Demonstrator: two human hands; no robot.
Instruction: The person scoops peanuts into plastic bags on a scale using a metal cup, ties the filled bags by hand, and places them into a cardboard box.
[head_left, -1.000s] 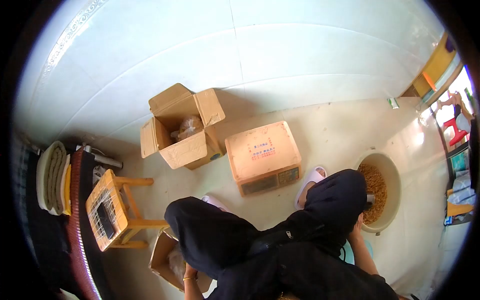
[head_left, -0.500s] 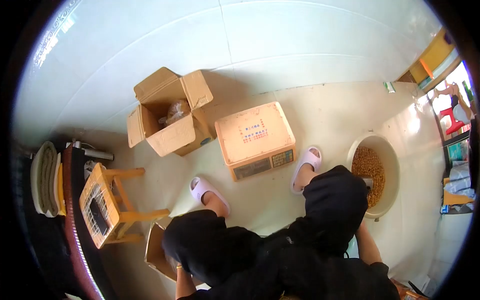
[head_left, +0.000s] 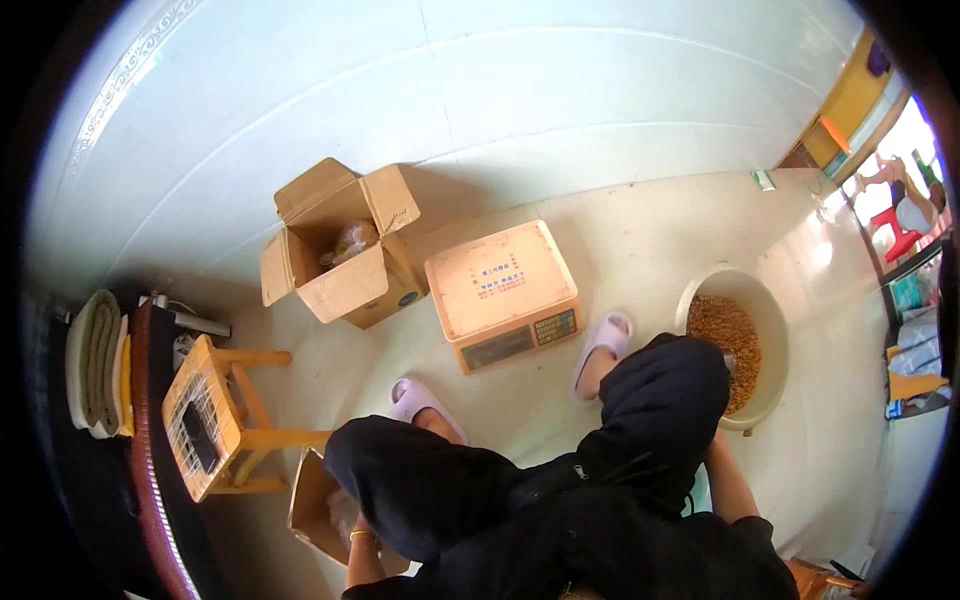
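My left hand (head_left: 363, 526), with a yellow band at its wrist, is at an open cardboard box (head_left: 312, 505) beside my left knee. Its fingers are hidden by the trouser leg. Clear plastic wrapping (head_left: 344, 512) shows in that box, close to the hand; I cannot tell whether they touch. My right hand (head_left: 716, 448) reaches down behind my right knee, its fingers out of sight. Nearest to it stands a beige bucket (head_left: 772, 345) holding brown grains or nuts (head_left: 722, 335). A small metallic piece (head_left: 730, 366) pokes out from behind the knee over the grains.
An orange electronic scale (head_left: 503, 285) lies on the floor in front of my feet. Left of it is an open carton (head_left: 385, 290) with a plastic-wrapped bag (head_left: 352, 241) inside. A wooden stool (head_left: 228, 435) stands at left. A green piece (head_left: 700, 490) shows beside my right forearm.
The view has shifted slightly, so the scale and carton sit a little lower. More of my left hand and the plastic wrapping shows. My right forearm stays beside the knee.
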